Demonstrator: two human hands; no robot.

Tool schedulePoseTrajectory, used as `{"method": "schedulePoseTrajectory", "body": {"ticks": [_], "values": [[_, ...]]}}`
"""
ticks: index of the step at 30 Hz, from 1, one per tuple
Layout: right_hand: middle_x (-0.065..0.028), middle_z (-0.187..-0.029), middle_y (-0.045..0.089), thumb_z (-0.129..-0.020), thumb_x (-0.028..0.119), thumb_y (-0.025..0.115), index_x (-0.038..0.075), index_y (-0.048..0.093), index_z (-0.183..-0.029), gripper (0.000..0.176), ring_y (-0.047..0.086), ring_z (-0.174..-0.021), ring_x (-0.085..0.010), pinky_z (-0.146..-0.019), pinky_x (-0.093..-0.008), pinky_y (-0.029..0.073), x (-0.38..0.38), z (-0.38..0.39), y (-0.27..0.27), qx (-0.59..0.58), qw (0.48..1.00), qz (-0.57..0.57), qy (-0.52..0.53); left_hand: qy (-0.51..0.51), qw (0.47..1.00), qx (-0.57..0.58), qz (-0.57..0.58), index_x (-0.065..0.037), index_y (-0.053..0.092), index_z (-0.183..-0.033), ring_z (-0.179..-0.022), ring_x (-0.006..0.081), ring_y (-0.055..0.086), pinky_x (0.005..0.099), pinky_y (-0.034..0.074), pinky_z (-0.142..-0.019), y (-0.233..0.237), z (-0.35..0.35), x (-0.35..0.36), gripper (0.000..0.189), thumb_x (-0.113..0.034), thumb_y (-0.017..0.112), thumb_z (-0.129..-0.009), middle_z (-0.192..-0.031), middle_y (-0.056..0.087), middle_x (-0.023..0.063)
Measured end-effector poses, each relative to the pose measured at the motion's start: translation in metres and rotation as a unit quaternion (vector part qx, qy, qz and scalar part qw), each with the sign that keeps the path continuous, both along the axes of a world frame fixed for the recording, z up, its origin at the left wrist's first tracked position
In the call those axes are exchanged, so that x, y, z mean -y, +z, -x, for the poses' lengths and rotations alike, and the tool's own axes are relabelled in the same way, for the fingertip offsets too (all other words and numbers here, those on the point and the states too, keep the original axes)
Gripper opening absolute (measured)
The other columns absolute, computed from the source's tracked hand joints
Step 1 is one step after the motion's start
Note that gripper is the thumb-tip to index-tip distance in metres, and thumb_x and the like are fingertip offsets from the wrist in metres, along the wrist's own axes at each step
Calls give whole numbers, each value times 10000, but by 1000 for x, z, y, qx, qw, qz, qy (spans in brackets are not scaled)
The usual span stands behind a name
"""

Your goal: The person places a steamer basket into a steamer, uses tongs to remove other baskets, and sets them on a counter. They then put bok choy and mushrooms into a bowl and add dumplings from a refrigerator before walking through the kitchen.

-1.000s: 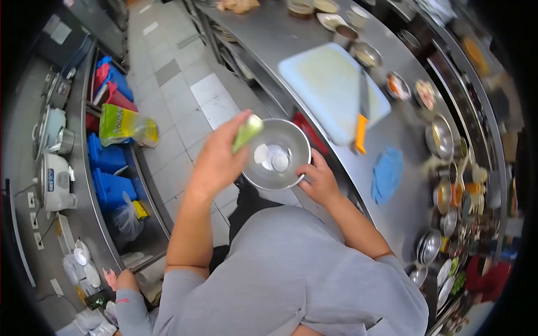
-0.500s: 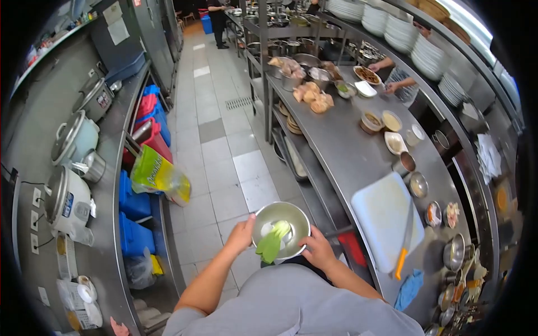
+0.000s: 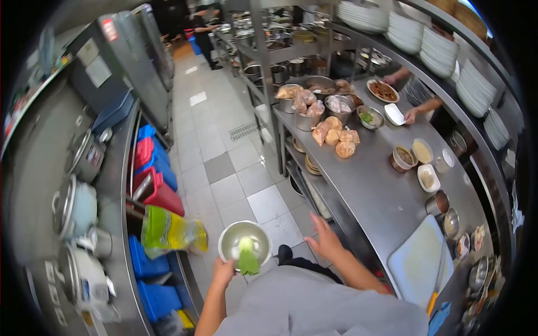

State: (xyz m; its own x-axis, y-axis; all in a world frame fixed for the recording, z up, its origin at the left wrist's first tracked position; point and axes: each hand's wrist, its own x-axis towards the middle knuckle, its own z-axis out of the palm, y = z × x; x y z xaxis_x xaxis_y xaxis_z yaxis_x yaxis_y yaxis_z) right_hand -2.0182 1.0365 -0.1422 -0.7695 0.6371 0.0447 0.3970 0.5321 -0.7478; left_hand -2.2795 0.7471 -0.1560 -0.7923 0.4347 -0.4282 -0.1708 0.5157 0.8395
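Observation:
A round metal bowl (image 3: 228,242) is held over the aisle by my left hand (image 3: 224,271), which grips its near rim. Inside the bowl lies a piece of bok choy (image 3: 248,261), its green leaf hanging over the near edge and its pale stem toward the middle. My right hand (image 3: 325,239) is off the bowl, fingers spread, holding nothing, beside the edge of the steel counter (image 3: 358,193). To its right on that counter lie a white cutting board (image 3: 416,255) and a knife with an orange handle (image 3: 432,303).
Bagged food (image 3: 335,136), bowls and small containers stand along the right counter. A person's hand (image 3: 412,116) touches a white dish across it. On the left, a yellow-green bag (image 3: 168,231) juts into the aisle above blue bins (image 3: 159,301). The tiled floor (image 3: 218,193) runs ahead.
My right hand has let go of the bowl and opened. The left hand has carried the bowl to the left. My view has turned and shifted forward along the aisle.

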Motion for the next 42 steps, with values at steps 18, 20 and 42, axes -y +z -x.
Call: {"method": "schedulePoseTrajectory", "body": {"ticks": [18, 20, 42], "values": [[-146, -1091, 759, -968, 352, 658, 115, 771, -1118, 303, 705, -1071, -370, -940, -499, 541, -355, 491, 186, 214, 951, -223, -20, 277, 948, 151, -31, 43, 652, -1075, -465, 181, 598, 287, 436, -384, -105, 357, -30, 227, -126, 621, -927, -747, 667, 116], [-184, -1051, 761, -963, 384, 636, 95, 774, -1057, 334, 724, -1031, -386, -913, -500, 559, -404, 520, 216, 293, 898, -314, -91, 265, 953, 135, -47, 43, 653, -1077, -476, 186, 608, 289, 444, -389, -106, 419, -48, 227, -126, 621, -928, -757, 673, 121], [-169, -1238, 733, -907, 173, 754, 79, 698, -1304, 412, 683, -1149, -363, -1045, -452, 516, -715, 689, 272, 174, 935, -308, -20, 62, 993, 78, -63, 37, 654, -1127, -475, 166, 586, 272, 436, -406, -22, 853, -408, 286, -93, 548, -896, -758, 673, 106]]}}
